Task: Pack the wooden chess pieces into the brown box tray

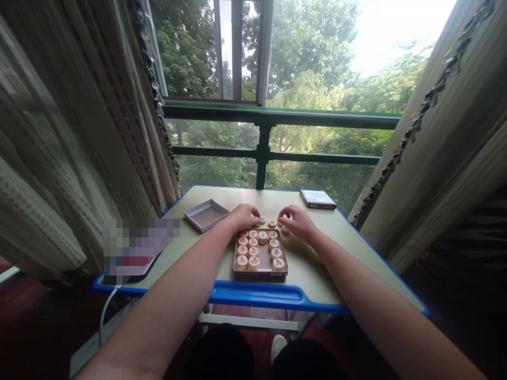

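Note:
A shallow box (261, 275) holds wooden Chinese chess pieces with red and dark characters, set in columns along its left and right sides and in a row at its far end. The bare bottom shows in its near middle. Just beyond the far rim, my left hand (246, 215) has curled fingers closed at a chess piece (262, 221). My right hand (295, 219) is bent down with its fingertips pinched at another piece (279, 224). Between the hands lies a loose piece (271, 225). One more piece (285, 231) sits under my right hand, by the box's far right corner.
An empty grey box lid (206, 215) lies on the table's left side. A flat box (317, 199) is at the back right. At the left edge rests a partly blurred device with a white cable (103, 311). A blue trough (257, 293) lines the table's front edge.

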Motion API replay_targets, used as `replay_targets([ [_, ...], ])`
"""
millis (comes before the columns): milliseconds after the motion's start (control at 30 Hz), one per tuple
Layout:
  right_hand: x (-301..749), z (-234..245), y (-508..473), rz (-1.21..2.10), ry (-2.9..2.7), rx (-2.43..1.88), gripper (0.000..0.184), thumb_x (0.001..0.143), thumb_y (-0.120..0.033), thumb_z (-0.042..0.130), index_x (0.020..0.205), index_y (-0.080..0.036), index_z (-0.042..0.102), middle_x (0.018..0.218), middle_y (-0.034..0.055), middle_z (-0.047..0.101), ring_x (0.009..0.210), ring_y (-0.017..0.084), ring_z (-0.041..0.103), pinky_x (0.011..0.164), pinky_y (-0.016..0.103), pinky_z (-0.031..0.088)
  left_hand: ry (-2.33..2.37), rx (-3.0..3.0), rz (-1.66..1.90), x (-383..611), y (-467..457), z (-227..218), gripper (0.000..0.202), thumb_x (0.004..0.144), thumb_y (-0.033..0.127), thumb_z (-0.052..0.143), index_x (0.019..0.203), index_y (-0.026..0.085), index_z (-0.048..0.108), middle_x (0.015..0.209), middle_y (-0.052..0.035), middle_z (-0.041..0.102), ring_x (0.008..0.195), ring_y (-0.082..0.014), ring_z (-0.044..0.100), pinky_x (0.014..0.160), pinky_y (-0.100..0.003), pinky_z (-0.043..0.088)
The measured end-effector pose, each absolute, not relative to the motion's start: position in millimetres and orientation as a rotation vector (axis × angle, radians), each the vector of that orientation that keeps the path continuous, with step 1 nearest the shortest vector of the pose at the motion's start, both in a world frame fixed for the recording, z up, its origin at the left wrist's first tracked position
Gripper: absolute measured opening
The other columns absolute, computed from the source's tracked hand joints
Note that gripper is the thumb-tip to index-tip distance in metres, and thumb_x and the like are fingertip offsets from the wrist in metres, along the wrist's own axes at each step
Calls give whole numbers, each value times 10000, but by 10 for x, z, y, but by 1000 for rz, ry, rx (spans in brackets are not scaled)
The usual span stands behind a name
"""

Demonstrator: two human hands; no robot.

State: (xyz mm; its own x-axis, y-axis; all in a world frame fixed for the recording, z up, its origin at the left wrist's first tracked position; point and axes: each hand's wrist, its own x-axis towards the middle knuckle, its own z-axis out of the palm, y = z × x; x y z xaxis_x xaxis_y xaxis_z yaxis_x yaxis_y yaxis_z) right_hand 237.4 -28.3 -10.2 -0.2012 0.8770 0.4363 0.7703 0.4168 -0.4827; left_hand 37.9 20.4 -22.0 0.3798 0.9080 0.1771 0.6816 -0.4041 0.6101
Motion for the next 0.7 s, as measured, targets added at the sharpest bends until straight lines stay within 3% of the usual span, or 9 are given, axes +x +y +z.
replay_targets([
  [133, 2378, -105, -277, 202, -2028, -1394, 90, 669, -200, 547, 664, -165, 630, 668, 16, 532, 697, 156, 490, 649, 265, 370, 1335, 2228, 817, 380, 215, -225, 380, 628, 352, 677, 966, 179, 674, 942, -63, 677, 794, -191, 588, 683, -252, 437],
  [367, 2361, -88, -302, 199, -2093, -1322, 99, 674, -206, 551, 665, -170, 642, 673, 19, 532, 721, 164, 483, 676, 277, 367, 1282, 2250, 681, 418, 231, -246, 358, 635, 426, 653, 896, 186, 697, 914, -55, 684, 822, -202, 599, 703, -252, 443],
  [700, 2365, -122, -259, 166, -2102, -1328, 126, 685, -174, 539, 686, -169, 665, 650, 18, 560, 703, 160, 493, 676, 276, 376, 1242, 2164, 876, 486, 217, -196, 314, 637, 230, 653, 936, 134, 651, 890, -71, 664, 753, -163, 604, 683, -250, 473],
])
